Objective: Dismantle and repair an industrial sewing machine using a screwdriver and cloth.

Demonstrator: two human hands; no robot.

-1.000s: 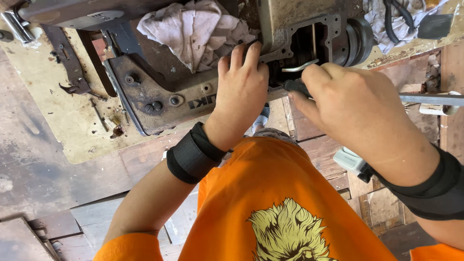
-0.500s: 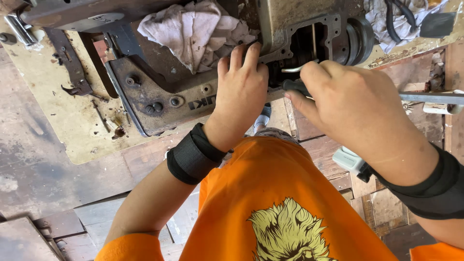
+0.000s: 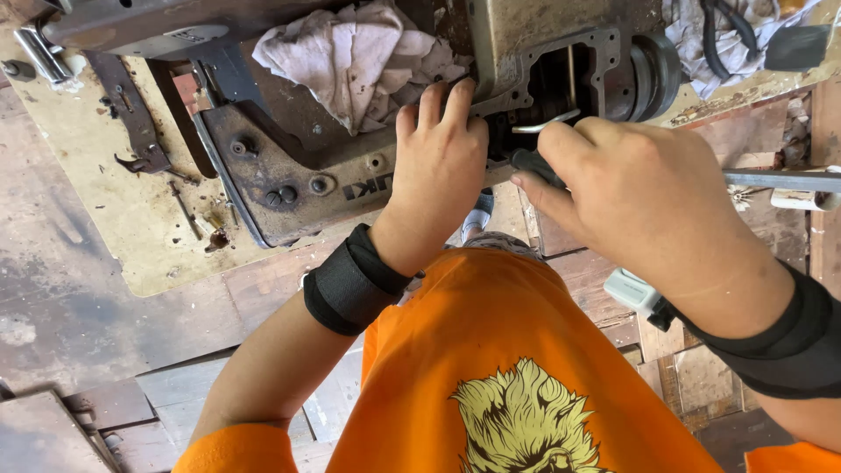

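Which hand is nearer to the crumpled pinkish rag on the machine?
Left. The left hand rests on the machine casting with its fingertips right beside the rag. The right hand is farther off to the right, gripping a dark-handled tool.

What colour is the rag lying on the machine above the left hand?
The rag is pale pinkish-white and grubby, clearest in the head view, bunched above the left hand.

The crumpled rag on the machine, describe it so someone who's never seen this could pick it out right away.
Start at the old beige machine body tipped over on the worn table. Just left of its open cavity, above the left hand, lies the rag, touching the fingertips. It is the only soft, pale pinkish, wrinkled cloth among hard, dark, greasy metal parts.
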